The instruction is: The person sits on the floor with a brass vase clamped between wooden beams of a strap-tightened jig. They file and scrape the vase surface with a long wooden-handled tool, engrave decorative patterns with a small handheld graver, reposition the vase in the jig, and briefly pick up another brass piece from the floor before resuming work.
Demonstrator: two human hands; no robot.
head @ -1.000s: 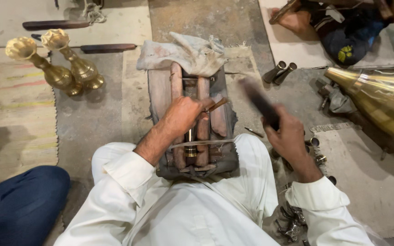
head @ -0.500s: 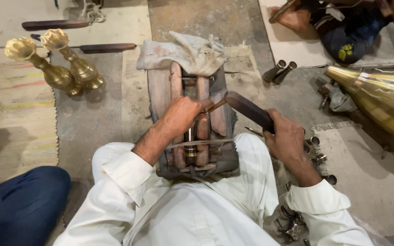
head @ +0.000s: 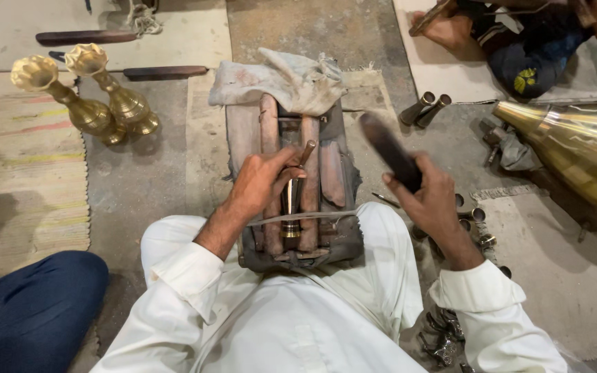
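Raised since half a second ago, the dark wooden mallet (head: 390,150) now blurs at two o'clock of the worn wooden cradle block (head: 291,186), your right hand (head: 428,197) clenched tight round its handle. Your left hand (head: 260,181) closes fingers and thumb on a slim rod-like tool (head: 303,157) set over the small brass tube (head: 290,207), at five o'clock of that grip. Keep the tool steady, I'd judge, and strike squarely.

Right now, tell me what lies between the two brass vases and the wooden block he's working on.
Head view: only bare concrete floor separates the brass vases from the wooden block; a cloth drapes the block's far end.
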